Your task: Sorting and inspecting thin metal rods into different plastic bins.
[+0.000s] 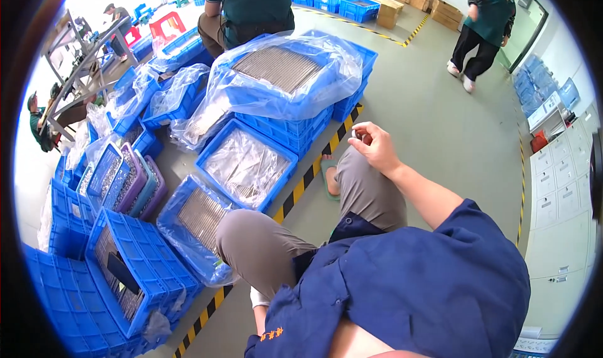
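My right hand is raised by my right knee, its fingers curled toward the thumb. A small white bit shows at the fingertips; whether it is held or worn on a finger is unclear. Beside my left knee, a white covering shows at the end of my left forearm, and the fingers are hidden. Nearest my left knee is a blue crate lined with clear plastic, holding rows of thin greyish rods. Behind it stands another blue crate with plastic sheeting over its contents.
Stacked blue crates topped with plastic-wrapped rods rise ahead. At left, purple and blue baskets hold small parts, near a crate with a black object. One person sits ahead; another stands far right. Pale lockers line the right wall.
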`<state>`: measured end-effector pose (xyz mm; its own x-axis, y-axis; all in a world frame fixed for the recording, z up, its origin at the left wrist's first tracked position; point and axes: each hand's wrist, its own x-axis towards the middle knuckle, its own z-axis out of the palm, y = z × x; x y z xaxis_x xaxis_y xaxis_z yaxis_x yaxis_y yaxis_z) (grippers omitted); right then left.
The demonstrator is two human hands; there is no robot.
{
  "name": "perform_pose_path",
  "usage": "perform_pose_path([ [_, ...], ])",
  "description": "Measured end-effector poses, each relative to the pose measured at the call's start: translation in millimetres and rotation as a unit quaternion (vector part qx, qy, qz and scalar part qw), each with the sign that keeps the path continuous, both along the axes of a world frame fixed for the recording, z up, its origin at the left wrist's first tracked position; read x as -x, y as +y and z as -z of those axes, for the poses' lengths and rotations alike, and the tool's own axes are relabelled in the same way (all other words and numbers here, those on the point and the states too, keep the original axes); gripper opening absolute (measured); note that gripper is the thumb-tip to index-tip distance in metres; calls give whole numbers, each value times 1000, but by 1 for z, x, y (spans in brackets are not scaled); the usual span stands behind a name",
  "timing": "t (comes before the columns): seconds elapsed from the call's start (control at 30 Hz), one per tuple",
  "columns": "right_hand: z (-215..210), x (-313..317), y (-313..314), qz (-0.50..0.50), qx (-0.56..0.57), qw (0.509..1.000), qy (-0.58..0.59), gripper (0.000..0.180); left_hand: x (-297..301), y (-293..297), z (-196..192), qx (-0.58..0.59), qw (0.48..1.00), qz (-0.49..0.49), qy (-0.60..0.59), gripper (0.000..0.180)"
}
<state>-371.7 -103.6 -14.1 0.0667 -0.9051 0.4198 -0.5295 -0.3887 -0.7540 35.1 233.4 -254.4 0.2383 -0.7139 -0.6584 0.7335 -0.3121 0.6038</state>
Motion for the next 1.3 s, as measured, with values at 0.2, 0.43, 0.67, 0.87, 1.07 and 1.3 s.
perform_pose_path([
  [0.2, 2, 6, -2, -5, -22, 999, -33, 24, 6, -12, -2, 4, 1000, 1, 11, 46],
  [0.43, 26, 17, -32, 27, -50, 998, -12, 25, 12, -31, 0, 6, 1000, -1, 29, 47],
  [0.67, 18, -3, -31, 9, -60, 998, 27, 26, 18, -39, 4, -1, 999, -2, 53, 48],
  [0.87, 18, -6, -32, 8, -74, 996, 52, 24, 32, -59, 10, 19, 997, -7, 77, 48],
  [1.07, 19, -7, -33, 1, -71, 997, 29, 23, 32, -80, 6, 32, 996, -3, 84, 49],
  [1.3, 11, -49, -71, -95, -157, 954, -237, 25, 13, -119, -22, 14, 999, 14, 45, 50],
])
